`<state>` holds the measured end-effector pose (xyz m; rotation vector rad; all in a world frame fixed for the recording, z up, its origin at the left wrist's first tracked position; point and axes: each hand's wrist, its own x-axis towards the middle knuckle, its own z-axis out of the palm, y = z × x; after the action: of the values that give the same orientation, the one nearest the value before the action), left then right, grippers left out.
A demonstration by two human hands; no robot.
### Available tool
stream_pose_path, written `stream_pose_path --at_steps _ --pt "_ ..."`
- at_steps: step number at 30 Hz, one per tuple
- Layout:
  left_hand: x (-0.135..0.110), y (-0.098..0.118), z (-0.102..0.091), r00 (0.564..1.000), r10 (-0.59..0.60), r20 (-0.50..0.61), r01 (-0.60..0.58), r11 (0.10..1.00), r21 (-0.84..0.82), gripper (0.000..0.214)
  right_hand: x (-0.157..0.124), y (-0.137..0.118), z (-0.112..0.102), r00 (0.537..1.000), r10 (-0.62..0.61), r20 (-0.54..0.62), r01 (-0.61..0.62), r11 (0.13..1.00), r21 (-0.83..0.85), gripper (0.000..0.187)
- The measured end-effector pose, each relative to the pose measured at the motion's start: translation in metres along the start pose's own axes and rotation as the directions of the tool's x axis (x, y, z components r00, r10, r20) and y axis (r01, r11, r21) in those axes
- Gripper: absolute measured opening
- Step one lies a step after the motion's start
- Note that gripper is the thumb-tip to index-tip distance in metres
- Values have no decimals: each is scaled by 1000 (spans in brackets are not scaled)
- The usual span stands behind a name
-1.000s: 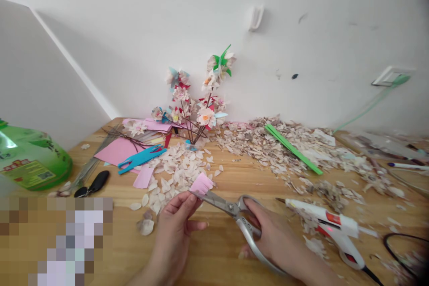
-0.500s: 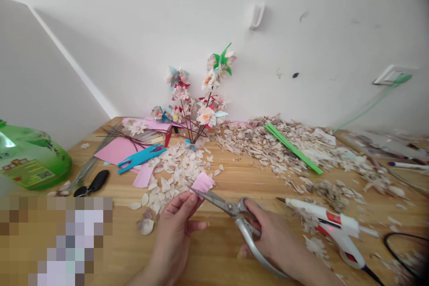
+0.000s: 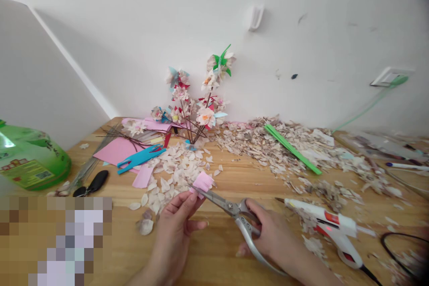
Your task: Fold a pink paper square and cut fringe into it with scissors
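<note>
Between the thumb and fingers of my left hand (image 3: pixel 179 223) is a small pink paper piece (image 3: pixel 203 181), its far edge cut into a fringe. My right hand (image 3: pixel 273 232) is closed round the handles of a pair of silver scissors (image 3: pixel 231 207). The blades lie across the pink paper just above my left thumb and look nearly closed. Loose pale petals (image 3: pixel 174 167) are spread on the wooden table behind my left hand. To the right of the scissors lies a white glue gun (image 3: pixel 330 219) with its tip towards them.
Flowers on brown stems (image 3: pixel 192 107) stand at the back. Left are blue paper strips (image 3: pixel 142 158), pink paper (image 3: pixel 115 152), a black-handled tool (image 3: pixel 97 182) and a green bottle (image 3: pixel 33 156). Green strips (image 3: pixel 293 148) rest on heaped dry petals (image 3: pixel 248 138); a cable (image 3: pixel 385 246) curls right.
The view has shifted very slightly. Both hands keep nearly the same position, with the scissors still across the pink paper.
</note>
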<state>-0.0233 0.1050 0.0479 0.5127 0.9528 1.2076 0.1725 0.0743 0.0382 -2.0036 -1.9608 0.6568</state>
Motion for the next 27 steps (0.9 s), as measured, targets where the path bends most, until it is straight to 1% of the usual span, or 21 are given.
stream_pose_path --at_steps 5,13,18,24,27 --pt "-1 1 1 999 9 38 -10 1000 13 17 -1 2 1 1000 -10 -8 10 1000 19 42" --pt "-1 1 1 1000 7 30 -7 1000 25 18 -1 0 -1 1000 -4 -8 5 1000 6 42" --pt "-1 1 0 999 14 45 -15 999 28 17 -1 0 -1 1000 -1 6 1 1000 15 42" --pt "0 1 0 1000 13 28 -16 996 85 17 1 4 2 1000 1 23 -2 1000 29 48" --pt "1 1 0 999 26 22 -28 996 82 19 1 5 2 999 -12 31 11 999 33 49"
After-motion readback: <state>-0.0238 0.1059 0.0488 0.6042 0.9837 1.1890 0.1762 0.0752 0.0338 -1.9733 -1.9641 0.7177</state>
